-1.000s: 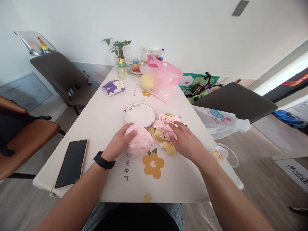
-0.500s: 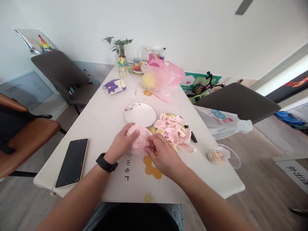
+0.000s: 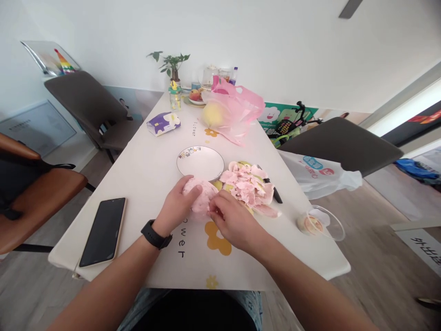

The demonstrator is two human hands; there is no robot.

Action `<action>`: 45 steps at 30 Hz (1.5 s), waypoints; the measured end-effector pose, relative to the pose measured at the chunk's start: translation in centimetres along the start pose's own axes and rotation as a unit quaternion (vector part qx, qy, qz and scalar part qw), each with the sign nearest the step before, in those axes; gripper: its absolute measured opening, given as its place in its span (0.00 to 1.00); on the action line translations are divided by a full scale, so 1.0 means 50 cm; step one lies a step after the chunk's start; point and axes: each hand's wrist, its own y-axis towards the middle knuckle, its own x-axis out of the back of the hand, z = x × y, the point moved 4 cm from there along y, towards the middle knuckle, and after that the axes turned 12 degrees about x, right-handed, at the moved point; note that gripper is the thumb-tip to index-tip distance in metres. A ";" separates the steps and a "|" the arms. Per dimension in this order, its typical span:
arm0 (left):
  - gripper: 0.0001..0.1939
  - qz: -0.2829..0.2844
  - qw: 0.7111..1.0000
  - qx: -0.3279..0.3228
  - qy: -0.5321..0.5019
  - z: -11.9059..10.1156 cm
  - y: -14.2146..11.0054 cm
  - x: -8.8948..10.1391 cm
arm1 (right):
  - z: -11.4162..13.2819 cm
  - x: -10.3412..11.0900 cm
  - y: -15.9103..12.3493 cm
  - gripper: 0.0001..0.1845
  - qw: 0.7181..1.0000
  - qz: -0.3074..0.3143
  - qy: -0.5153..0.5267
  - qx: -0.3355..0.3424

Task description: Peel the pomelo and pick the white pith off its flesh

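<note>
Fingers (image 3: 193,189) of left hand (image 3: 175,204) curl over the top of a round peeled pomelo (image 3: 203,195), going by its look: lumpy pink pith, no rind. Hand is wide open around the fruit, palm on its left side, and it has hold of it. Right hand (image 3: 236,225): fingers bunched against the fruit's lower right flank, touching it. Thumb hidden, so cannot tell if they pinch a shred of pith or only rest there.

Fruit position: on the surface (image 3: 138,184), just below the near rim of a white plate (image 3: 200,163), between the 2 hands. Roughly round, no clear long axis. Lies ahead of the left palm and left of the right fingertips. Both hands are on it, left covers more of it.

Right hand is the nearer to a pile of pink peel pieces (image 3: 248,184), just right of the fruit. Black knife handle (image 3: 274,195) pokes out at the pile's right edge.

Others: black watch (image 3: 155,234) on left wrist. Phone (image 3: 103,232) lies face up, well left of left hand. Clear plastic container (image 3: 320,225) near right edge. Pink plastic bag (image 3: 237,108) at far end, yellow fruit (image 3: 212,115) against it.
</note>
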 end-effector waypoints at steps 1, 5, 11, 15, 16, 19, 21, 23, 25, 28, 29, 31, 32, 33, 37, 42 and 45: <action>0.25 0.000 1.000 0.000 -0.002 0.000 0.000 0.000 | -0.002 -0.002 -0.003 0.06 1.000 -0.015 0.007 0.001; 0.26 0.005 1.000 0.003 -0.005 0.002 0.003 0.001 | -0.014 -0.003 -0.014 0.06 0.998 -0.057 0.025 -0.010; 0.26 -0.002 1.000 0.005 0.002 0.003 0.001 0.000 | -0.011 0.003 -0.005 0.04 1.000 -0.013 -0.005 0.020; 0.25 0.003 1.000 0.005 0.000 0.000 -0.001 -0.001 | -0.008 0.005 0.002 0.04 0.999 0.009 -0.016 0.038; 0.25 0.003 1.000 0.004 0.002 -0.001 -0.001 -0.001 | -0.007 0.004 0.002 0.04 0.998 0.017 -0.026 0.047; 0.25 -0.002 1.000 -0.001 0.004 -0.001 0.001 0.000 | -0.007 -0.005 -0.002 0.06 0.994 0.035 -0.057 0.088; 0.25 0.000 1.000 -0.001 -0.001 0.000 0.003 0.001 | -0.009 -0.011 -0.010 0.06 0.994 0.017 -0.040 0.104; 0.25 0.005 1.000 0.001 -0.010 0.002 0.006 0.002 | -0.016 -0.012 -0.022 0.06 0.994 -0.027 0.008 0.102; 0.25 0.009 1.000 0.003 -0.015 0.005 0.007 0.004 | -0.028 -0.004 -0.035 0.07 0.993 -0.077 0.041 0.085; 0.26 0.013 1.000 0.009 -0.018 0.008 0.009 0.007 | -0.064 0.026 -0.049 0.06 0.989 -0.138 0.009 0.047; 0.26 0.015 1.000 0.010 -0.020 0.009 0.009 0.007 | -0.080 0.040 -0.050 0.05 0.988 -0.150 -0.020 0.033; 0.26 0.017 1.000 0.011 -0.024 0.010 0.010 0.008 | -0.114 0.067 -0.047 0.09 0.983 -0.156 -0.093 0.007; 0.26 0.018 0.999 0.011 -0.025 0.010 0.010 0.008 | -0.130 0.076 -0.044 0.11 0.980 -0.143 -0.135 -0.005; 0.26 0.018 0.999 0.011 -0.025 0.011 0.011 0.008 | -0.143 0.083 -0.041 0.13 0.976 -0.122 -0.178 -0.014; 0.26 0.019 1.000 0.013 -0.021 0.011 0.010 0.008 | -0.155 0.088 -0.031 0.16 0.952 -0.093 -0.290 -0.031; 0.27 0.017 1.000 0.013 -0.021 0.009 0.009 0.009 | -0.159 0.080 -0.023 0.17 0.941 -0.081 -0.311 -0.106; 0.27 0.016 0.999 0.015 -0.025 0.010 0.009 0.010 | -0.172 0.083 -0.021 0.23 0.949 -0.068 -0.285 -0.121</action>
